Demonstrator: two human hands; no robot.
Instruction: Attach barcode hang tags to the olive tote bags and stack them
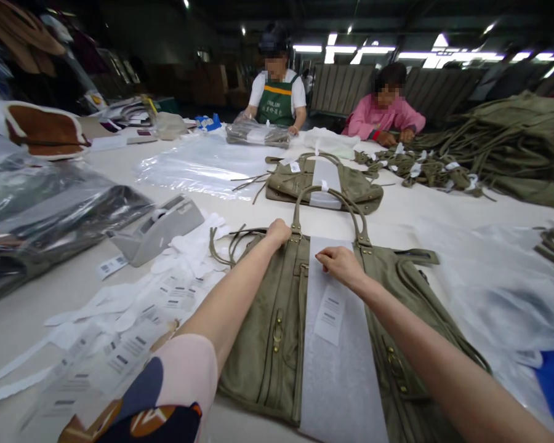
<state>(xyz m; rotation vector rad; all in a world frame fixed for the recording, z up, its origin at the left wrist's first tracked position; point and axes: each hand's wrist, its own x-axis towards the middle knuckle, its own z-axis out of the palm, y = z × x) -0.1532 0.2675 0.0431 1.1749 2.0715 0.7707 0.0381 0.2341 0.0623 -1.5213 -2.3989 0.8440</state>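
Note:
An olive green handbag (258,326) lies flat on the table, its two handles pointing away from me. A white paper band (339,381) runs down its middle, with a printed label (330,315) on it. At the bag's top edge, left of the band and by the base of a handle, is my left hand (278,232); its fingers are curled and what they hold is hidden. My right hand (340,264) is over the upper part of the band, thumb and fingers pinched together just above the label; anything between them is too small to make out.
A second olive bag (323,181) lies just beyond. A grey tape dispenser (159,227) and printed labels (180,295) are at left. Clear plastic bags (203,163) lie farther back. Two people work across the table, near piled olive bags (526,141). Translucent plastic (503,277) lies right.

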